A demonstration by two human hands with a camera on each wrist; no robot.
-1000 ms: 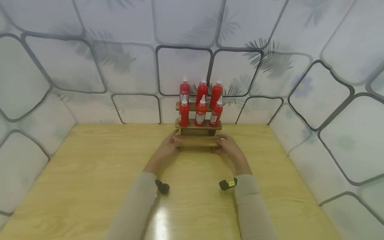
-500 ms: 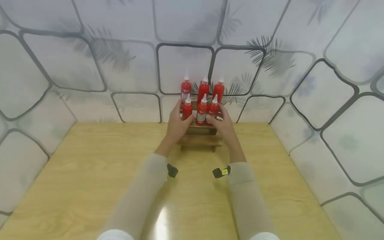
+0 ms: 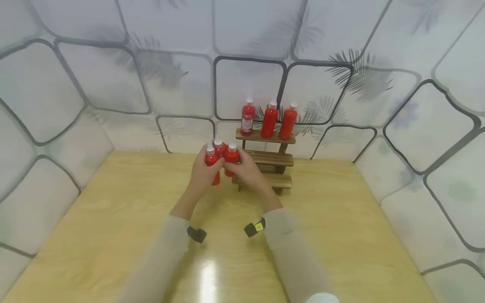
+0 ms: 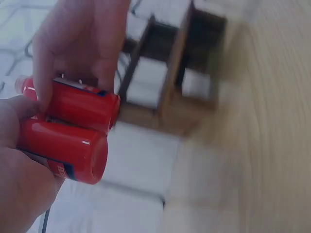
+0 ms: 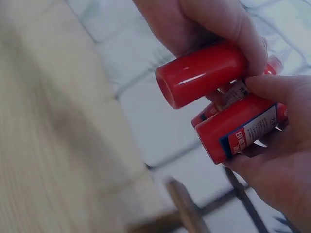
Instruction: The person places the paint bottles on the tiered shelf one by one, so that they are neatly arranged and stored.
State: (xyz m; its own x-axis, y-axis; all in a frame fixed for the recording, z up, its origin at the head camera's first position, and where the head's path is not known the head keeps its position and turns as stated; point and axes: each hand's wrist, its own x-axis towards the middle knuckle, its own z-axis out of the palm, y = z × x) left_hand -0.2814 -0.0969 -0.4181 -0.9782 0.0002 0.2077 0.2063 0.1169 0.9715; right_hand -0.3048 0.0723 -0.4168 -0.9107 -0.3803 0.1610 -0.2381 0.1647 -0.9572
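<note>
Between my two hands are three red squeeze bottles with white caps, bunched together and lifted off the rack. My left hand [image 3: 201, 173] curls round the left bottle [image 3: 215, 179], its thumb across the front. The right hand [image 3: 248, 171] grips the right bottle [image 3: 231, 155] the same way. Squeezed between and behind these two is the middle bottle [image 3: 219, 147], mostly hidden. In the right wrist view, a white-and-blue label shows on the bottle [image 5: 238, 128] in the right hand [image 5: 284, 179]. Just right of the hands stands the wooden three-step rack [image 3: 270, 158].
Three more red bottles [image 3: 269, 122] stand upright in a row on the rack's top step. The wooden table [image 3: 151, 202] meets a patterned wall covering [image 3: 250, 84] at the back and sides. Small black cameras [image 3: 197, 234] sit at both wrists.
The hands went from the rack's lowest step to the middle step's bottles, took hold of all three, and carried them off to the left. The top row stays put.
</note>
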